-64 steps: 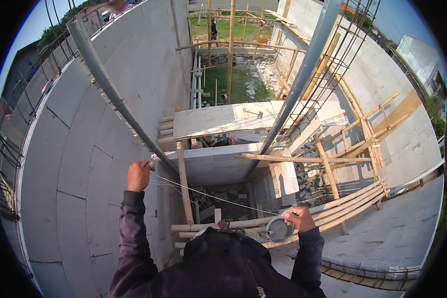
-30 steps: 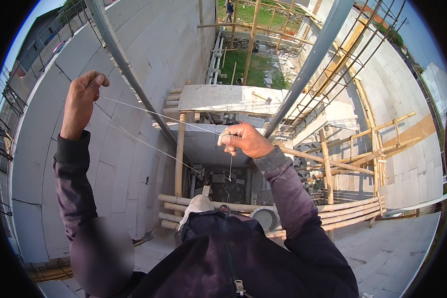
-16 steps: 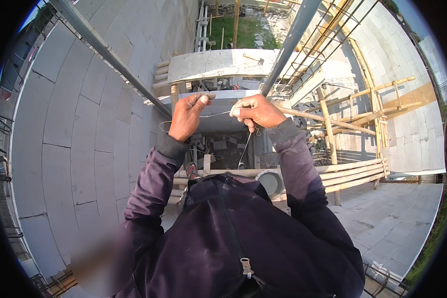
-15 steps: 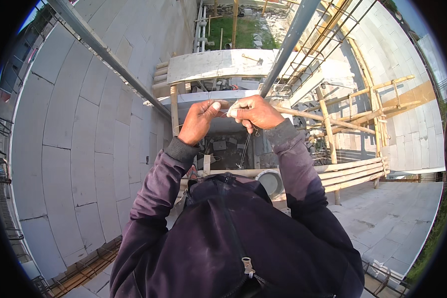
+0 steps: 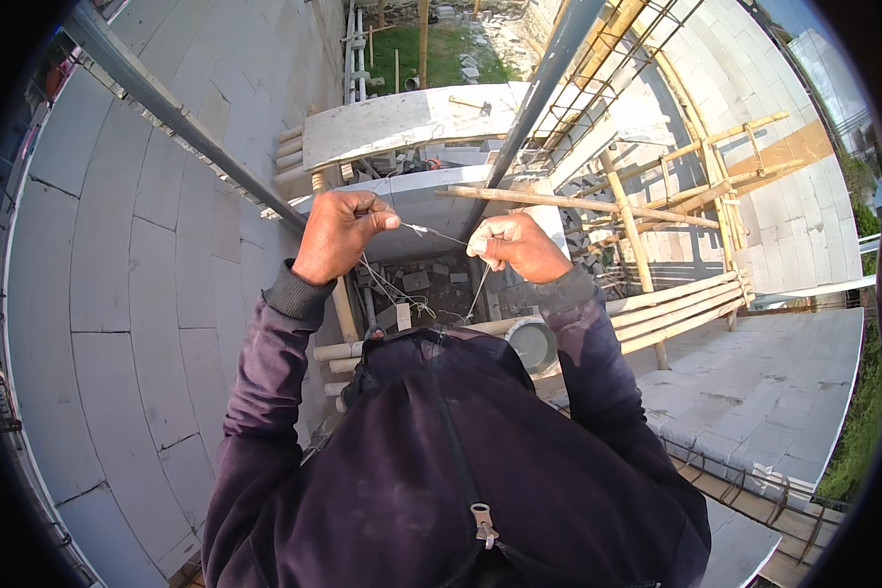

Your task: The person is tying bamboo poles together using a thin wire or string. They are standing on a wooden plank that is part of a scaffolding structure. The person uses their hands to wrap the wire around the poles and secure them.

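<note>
A thin pale string (image 5: pixel 433 233) runs between my two raised hands, with a small whitish knot or tangle near the left one. My left hand (image 5: pixel 340 233) pinches one end between thumb and fingers. A short distance to the right, my right hand (image 5: pixel 515 245) is closed on the same string. Loose loops of string (image 5: pixel 392 291) dangle below my left hand, and another strand (image 5: pixel 479 294) drops from my right fingers toward my jacket. What the strands lead to lower down is hard to make out.
Below my right forearm stands a round grey bucket (image 5: pixel 532 345) beside bamboo poles (image 5: pixel 676 306). Ahead lies a white board (image 5: pixel 402 127) with a hammer (image 5: pixel 470 104) on it. Grey metal posts (image 5: pixel 196 108) slant on both sides. Pale block walls (image 5: pixel 118 294) rise left and right.
My hands have moved apart from close together, stretching the string between them. Looser loops now hang under the left hand. The view has shifted slightly.
</note>
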